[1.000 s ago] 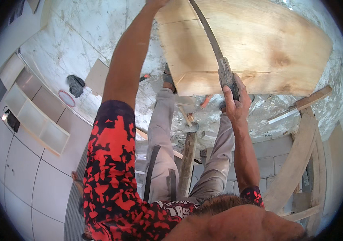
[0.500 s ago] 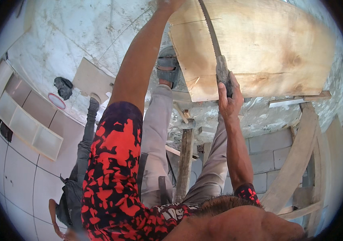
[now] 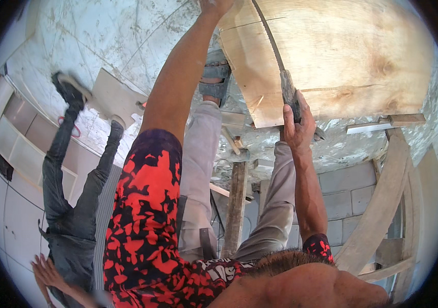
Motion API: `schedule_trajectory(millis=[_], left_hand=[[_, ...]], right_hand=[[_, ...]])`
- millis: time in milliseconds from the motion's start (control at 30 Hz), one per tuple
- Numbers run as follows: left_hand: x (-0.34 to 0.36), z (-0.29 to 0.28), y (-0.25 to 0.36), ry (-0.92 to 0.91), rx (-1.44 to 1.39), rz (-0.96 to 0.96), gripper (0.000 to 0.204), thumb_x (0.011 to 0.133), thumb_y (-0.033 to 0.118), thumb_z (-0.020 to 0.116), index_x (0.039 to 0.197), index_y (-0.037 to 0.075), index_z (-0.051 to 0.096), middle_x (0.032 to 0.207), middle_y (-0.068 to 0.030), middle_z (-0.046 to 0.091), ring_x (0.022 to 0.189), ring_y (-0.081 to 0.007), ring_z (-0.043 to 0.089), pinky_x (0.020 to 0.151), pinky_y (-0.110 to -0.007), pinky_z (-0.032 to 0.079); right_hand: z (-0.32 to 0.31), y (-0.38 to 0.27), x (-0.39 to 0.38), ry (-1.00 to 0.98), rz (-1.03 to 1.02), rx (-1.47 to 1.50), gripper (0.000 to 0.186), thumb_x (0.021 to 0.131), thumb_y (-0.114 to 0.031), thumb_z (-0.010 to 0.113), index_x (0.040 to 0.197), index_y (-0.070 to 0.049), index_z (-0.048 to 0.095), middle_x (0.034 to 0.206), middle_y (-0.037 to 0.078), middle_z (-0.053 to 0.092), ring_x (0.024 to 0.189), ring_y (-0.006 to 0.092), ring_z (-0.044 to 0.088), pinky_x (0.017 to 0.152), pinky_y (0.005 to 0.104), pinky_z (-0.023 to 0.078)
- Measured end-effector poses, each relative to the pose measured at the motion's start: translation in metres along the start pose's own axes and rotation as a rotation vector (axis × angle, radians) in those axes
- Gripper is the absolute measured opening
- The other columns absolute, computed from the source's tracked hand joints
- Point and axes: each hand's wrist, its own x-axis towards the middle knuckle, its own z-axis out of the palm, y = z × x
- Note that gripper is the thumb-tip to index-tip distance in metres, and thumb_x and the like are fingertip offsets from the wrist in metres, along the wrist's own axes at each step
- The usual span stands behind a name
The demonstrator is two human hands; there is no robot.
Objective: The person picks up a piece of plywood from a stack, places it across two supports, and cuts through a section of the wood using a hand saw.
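My right hand (image 3: 299, 126) is closed round the worn grey handle of a hand saw (image 3: 274, 46). Its toothed blade runs away from me over a pale plywood sheet (image 3: 342, 56) and leaves the picture at the top. A dark crack or cut line crosses the sheet's far left part. At the top edge, my left hand (image 3: 218, 6) is beside the sheet's far left corner; its fingers are out of sight or cut off, so their pose cannot be told.
A hammer (image 3: 237, 149) lies near my feet, by a wooden post (image 3: 237, 205). Wooden boards (image 3: 378, 205) stand at the right, before grey blocks (image 3: 339, 200). A co-worker in dark clothes (image 3: 73, 226) walks at the left, near a flat board (image 3: 116, 95) on the floor.
The saw and my right hand have shifted slightly right and nearer. At the left, the co-worker has come further into view, with a second leg now showing.
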Motion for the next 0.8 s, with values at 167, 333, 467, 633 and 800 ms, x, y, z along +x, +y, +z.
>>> schedule_trajectory(millis=[167,333,467,633,800], left_hand=[[0.006,-0.015,0.018,0.027,0.111,0.060,0.027,0.082,0.031,0.054,0.098,0.009,0.056,0.090,-0.0167,0.063,0.085,-0.0341,0.059,0.074,-0.043,0.045],[0.020,-0.026,0.052,-0.078,-0.015,0.028,0.023,0.082,0.030,0.053,0.091,0.008,0.055,0.089,-0.0182,0.062,0.086,-0.0354,0.059,0.074,-0.044,0.044],[0.017,-0.011,0.079,-0.179,0.025,-0.056,0.023,0.082,0.030,0.053,0.092,0.009,0.056,0.088,-0.0179,0.062,0.088,-0.0365,0.058,0.077,-0.045,0.044],[0.006,0.013,0.085,-0.050,-0.014,0.046,0.028,0.081,0.032,0.052,0.095,0.009,0.057,0.097,-0.0181,0.059,0.095,-0.0358,0.055,0.080,-0.045,0.043],[0.000,0.015,0.078,-0.067,-0.006,0.044,0.033,0.081,0.036,0.051,0.097,0.008,0.057,0.103,-0.0194,0.057,0.096,-0.0364,0.054,0.081,-0.045,0.043]], right_hand=[[0.003,0.007,-0.002,0.051,-0.015,0.022,0.041,0.083,-0.011,0.061,0.120,0.004,0.050,0.100,0.022,0.061,0.088,0.0283,0.063,0.076,0.0340,0.049],[0.004,0.013,-0.014,0.123,0.030,0.105,0.042,0.084,-0.012,0.061,0.120,0.005,0.050,0.108,0.023,0.060,0.096,0.0291,0.061,0.082,0.0343,0.048],[0.001,0.020,-0.026,0.144,0.040,0.060,0.041,0.084,-0.012,0.060,0.120,0.006,0.050,0.109,0.023,0.059,0.097,0.0299,0.061,0.082,0.0346,0.047],[-0.009,0.032,-0.035,0.154,0.102,0.029,0.041,0.084,-0.012,0.060,0.119,0.007,0.050,0.109,0.024,0.059,0.097,0.0302,0.061,0.082,0.0350,0.047],[-0.017,0.048,-0.039,0.166,0.091,0.021,0.040,0.085,-0.012,0.060,0.118,0.007,0.050,0.108,0.025,0.058,0.096,0.0297,0.061,0.082,0.0347,0.047]])
